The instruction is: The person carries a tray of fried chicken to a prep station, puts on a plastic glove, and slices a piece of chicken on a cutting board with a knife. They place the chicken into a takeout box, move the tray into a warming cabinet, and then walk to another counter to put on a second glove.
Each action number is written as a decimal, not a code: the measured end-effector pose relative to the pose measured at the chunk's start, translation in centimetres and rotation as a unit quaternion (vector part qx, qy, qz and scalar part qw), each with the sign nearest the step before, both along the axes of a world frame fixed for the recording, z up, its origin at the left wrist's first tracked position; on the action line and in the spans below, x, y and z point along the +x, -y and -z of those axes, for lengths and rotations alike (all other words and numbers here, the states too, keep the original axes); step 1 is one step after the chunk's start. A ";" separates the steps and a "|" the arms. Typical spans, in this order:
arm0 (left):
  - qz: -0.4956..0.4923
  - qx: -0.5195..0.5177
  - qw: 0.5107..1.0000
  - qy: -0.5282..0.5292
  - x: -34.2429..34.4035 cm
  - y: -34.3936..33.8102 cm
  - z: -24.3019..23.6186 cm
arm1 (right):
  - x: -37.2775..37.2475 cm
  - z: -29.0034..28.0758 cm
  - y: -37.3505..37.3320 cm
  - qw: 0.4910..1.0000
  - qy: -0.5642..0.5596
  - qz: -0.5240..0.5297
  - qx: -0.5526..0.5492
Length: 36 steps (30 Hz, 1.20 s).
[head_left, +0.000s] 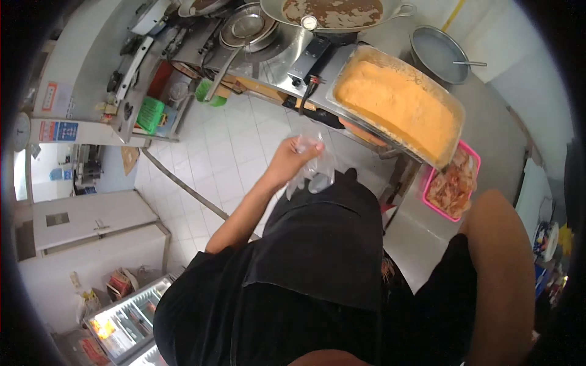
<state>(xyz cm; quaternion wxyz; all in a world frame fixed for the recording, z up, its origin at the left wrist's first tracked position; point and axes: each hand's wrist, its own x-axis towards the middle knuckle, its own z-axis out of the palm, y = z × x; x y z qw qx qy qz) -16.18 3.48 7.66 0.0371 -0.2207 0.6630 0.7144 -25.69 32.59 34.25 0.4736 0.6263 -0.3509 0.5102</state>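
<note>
My left hand (292,163) is closed, pinching a crumpled piece of thin clear plastic (320,163) in front of my dark apron. Loose ends of the plastic hang below the fingers like a disposable glove, though I cannot fully make out its shape. My right arm (502,268) is bent up at the elbow at the right, and its hand is out of view. Ahead on the right, a rectangular tub (462,125) holds orange-yellow breading powder (403,104). Beside it a pink basket (425,190) holds pieces of raw meat (450,186).
A wide pan (390,19) with brown contents and a dial thermometer (309,22) stands at the back. Left of it a long-handled strainer (247,27) rests on the steel counter. A metal bowl (439,55) with a utensil sits at the back right. A hose (183,186) crosses the tiled floor.
</note>
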 end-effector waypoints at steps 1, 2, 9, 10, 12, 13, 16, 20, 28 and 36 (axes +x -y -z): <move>-0.017 0.003 1.000 0.003 -1.2 0.5 -0.3 | -1.6 0.1 0.3 1.000 0.000 -0.008 0.000; -0.035 0.006 0.999 0.004 -2.6 0.7 -0.6 | -3.4 0.1 0.5 1.000 -0.002 -0.015 0.001; -0.064 0.004 0.998 -0.025 -9.7 0.5 -1.2 | -11.5 1.2 1.6 0.999 0.027 -0.043 0.006; -0.053 0.008 0.998 -0.033 -10.7 0.5 -1.6 | -12.3 1.7 1.6 0.999 0.042 -0.033 0.000; -0.043 0.020 0.998 -0.046 -12.5 1.0 -1.3 | -14.5 4.4 2.3 0.993 0.119 -0.016 -0.005; -0.054 0.020 0.997 -0.048 -13.2 1.2 -1.1 | -15.4 6.5 2.8 0.981 0.194 -0.003 -0.001; -0.021 0.000 0.999 -0.024 -15.7 1.8 -1.9 | -14.9 16.4 6.2 0.851 0.501 0.040 0.149; 0.038 -0.059 0.993 -0.090 -17.4 0.7 -0.6 | -11.7 24.8 12.2 0.684 0.666 0.065 0.290; 0.161 0.050 0.984 -0.063 -19.8 5.7 0.6 | -14.6 27.0 16.1 0.616 0.774 0.064 0.128; 0.197 0.072 0.977 -0.048 -22.1 11.4 -1.1 | -15.5 25.8 21.9 0.614 0.769 -0.010 0.176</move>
